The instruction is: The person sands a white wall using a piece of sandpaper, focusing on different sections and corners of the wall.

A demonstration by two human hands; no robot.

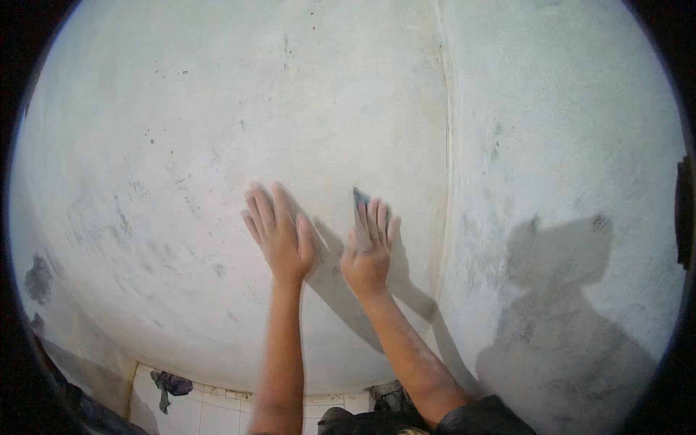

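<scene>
Before me rises a pale plastered wall (pixel 228 130) with dark smudges and small pits. My left hand (pixel 280 239) lies against or very near this wall, palm toward it, with its fingers apart and nothing held. To its right, my right hand (pixel 370 255) holds a dark grey sheet, apparently sandpaper (pixel 360 197), flat to the wall. One pointed corner of the sheet sticks out past the fingertips; the rest is hidden under the hand. Pale dust coats the right fingers. Both hands are slightly blurred.
A vertical wall corner (pixel 448 141) runs right of my hands and meets a second smudged wall (pixel 544 136), where my shadow falls. Below are white tiles (pixel 185 410) with a dark crumpled cloth (pixel 173 383) on them. A dark object (pixel 391 397) sits near my right forearm.
</scene>
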